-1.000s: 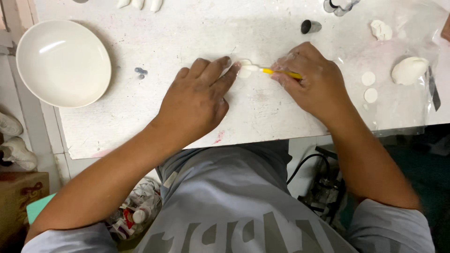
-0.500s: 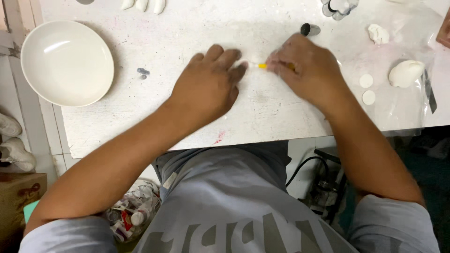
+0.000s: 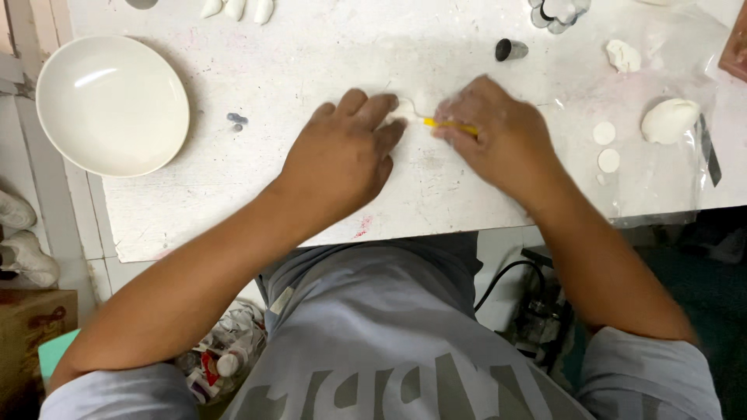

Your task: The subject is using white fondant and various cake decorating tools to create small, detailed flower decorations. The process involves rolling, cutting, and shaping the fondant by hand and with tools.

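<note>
1. Yellow-handled tool point(image 3: 451, 126) lies nearly level across the table, its long axis running left to right, the thin pale tip pointing left toward my other hand.
2. My right hand point(image 3: 498, 144) is curled closed around the tool's handle, knuckles up, so only a short yellow stretch shows past my fingers.
3. The tip meets a small white clay piece point(image 3: 403, 109), soft-looking and matte, near the middle of the table's far half.
4. My left hand point(image 3: 342, 159) lies palm down, fingers bent and loosely spread, fingertips pressing on the clay piece; it grips nothing that I can see.
5. The white table point(image 3: 257, 210) is rough and scuffed, dusted with faint pink and grey marks.
6. A smooth glossy white bowl point(image 3: 113, 105), round and shallow, sits well off to my left.
7. To my right, on a clear plastic sheet point(image 3: 661, 187), lie a rounded white clay lump point(image 3: 669, 120) and two flat white discs point(image 3: 605, 148).
8. A small dark cone-shaped cap point(image 3: 510, 50) lies on its side beyond my right hand.
</note>
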